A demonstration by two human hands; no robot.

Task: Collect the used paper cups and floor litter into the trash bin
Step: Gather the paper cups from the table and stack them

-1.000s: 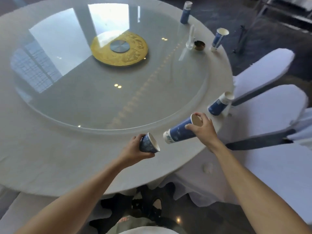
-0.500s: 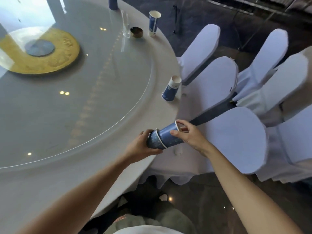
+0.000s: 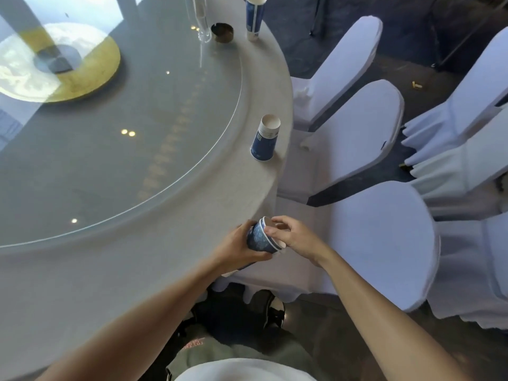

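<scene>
Lower part of the nested cups (image 3: 261,239) is hidden inside the left hand (image 3: 236,247); their count cannot be told. Right hand (image 3: 295,237) covers their mouth. The far cup (image 3: 254,15), beyond both hands, is cut by the top edge.

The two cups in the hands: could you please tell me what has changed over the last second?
The right hand pushed its cup into the one gripped by the left hand, making a nested stack; its fingers now rest at the rim. The upside-down cup stayed on the table.
</scene>
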